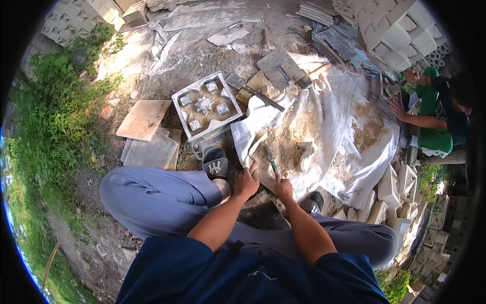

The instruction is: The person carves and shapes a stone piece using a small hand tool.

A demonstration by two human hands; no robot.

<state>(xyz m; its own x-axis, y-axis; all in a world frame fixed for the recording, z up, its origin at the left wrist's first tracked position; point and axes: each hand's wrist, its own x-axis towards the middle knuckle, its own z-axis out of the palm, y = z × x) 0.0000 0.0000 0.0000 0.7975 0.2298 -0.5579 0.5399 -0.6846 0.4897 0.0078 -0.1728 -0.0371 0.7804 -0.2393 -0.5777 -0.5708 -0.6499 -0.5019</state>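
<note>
My right hand [283, 187] is closed round the green handle of a small trowel [272, 160], whose metal blade points away over the sandy mix [293, 139] on a white sheet [245, 137]. Just left of it, my left hand [246, 183] is closed at the sheet's near edge; what its fingers hold is too small to make out. A square metal mould [207, 105] with a star and raised blocks inside lies beyond my left foot. Between the sheet and the mould's right side lies a dark flat bar [264, 98].
Flat boards [144, 120] lie left of the mould. Trowels [228, 33] and a square plate [280, 68] lie farther off. Pale blocks [389, 188] are piled at the right. A co-worker [430, 109] sits at the far right. Green plants [61, 106] grow along the left.
</note>
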